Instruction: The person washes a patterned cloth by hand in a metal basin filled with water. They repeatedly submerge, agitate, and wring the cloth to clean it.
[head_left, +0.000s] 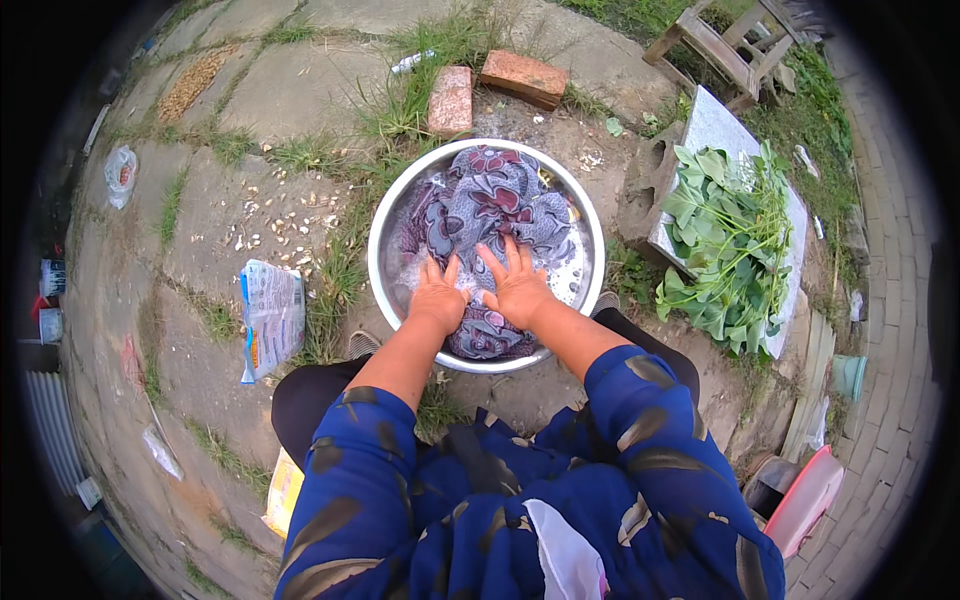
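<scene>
A round metal basin (384, 296) stands on the ground before me, with sudsy water in it. Wet patterned fabric (499, 195), grey with dark red flowers, lies bunched in the basin from its far side to its near side. My left hand (439, 296) is spread with its palm down on the near left part of the fabric, its fingertips at the suds. Close beside it, my right hand (517, 285) rests on the fabric with its fingers apart. Neither hand is closed around the cloth as far as the view shows.
Two bricks (450, 101) (523, 77) lie beyond the basin. A printed plastic packet (272, 321) stands at the left. Leafy green stems (720, 240) lie on a pale slab (799, 225) at the right, beside a hollow block (646, 187). A red-rimmed basin (806, 501) is at the lower right.
</scene>
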